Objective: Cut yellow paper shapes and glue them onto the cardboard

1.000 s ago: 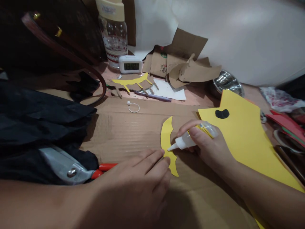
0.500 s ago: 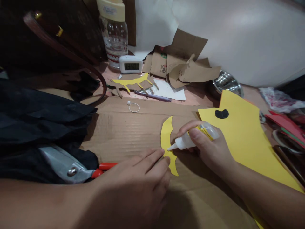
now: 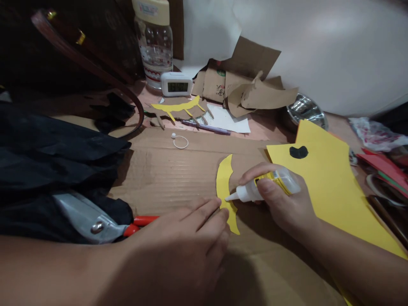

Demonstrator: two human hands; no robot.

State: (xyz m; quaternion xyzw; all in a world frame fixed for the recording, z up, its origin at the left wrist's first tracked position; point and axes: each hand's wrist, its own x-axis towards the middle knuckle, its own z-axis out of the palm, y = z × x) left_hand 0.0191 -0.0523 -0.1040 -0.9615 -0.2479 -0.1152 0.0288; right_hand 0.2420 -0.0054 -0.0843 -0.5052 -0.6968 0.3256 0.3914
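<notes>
A curved yellow paper cutout [image 3: 225,178] with a scalloped right edge lies on the brown cardboard sheet [image 3: 159,170]. The fingertips of my left hand [image 3: 194,242] hold down its lower left part, fingers close together and the thumb out of sight. My right hand [image 3: 280,199] is closed around a clear glue bottle [image 3: 267,182] with a white nozzle and yellow label. The bottle leans to the left, and its tip meets the cutout just above my left fingertips. Beneath my right forearm spreads a large yellow paper shape [image 3: 331,182] bearing a black bean-shaped patch [image 3: 298,152].
Red-handled shears [image 3: 92,221] lie left on black fabric [image 3: 57,157]. A thin white loop [image 3: 180,142] rests on the cardboard. Behind are a water bottle [image 3: 155,51], a digital clock [image 3: 176,85], a spiky yellow cutout [image 3: 177,106], a pen [image 3: 210,128], cardboard scraps [image 3: 248,91] and a metal bowl [image 3: 306,112].
The glue bottle has tilted slightly lower in my right hand, its tip staying on the yellow cutout. My left hand keeps its place; the whole view has shifted a little.
</notes>
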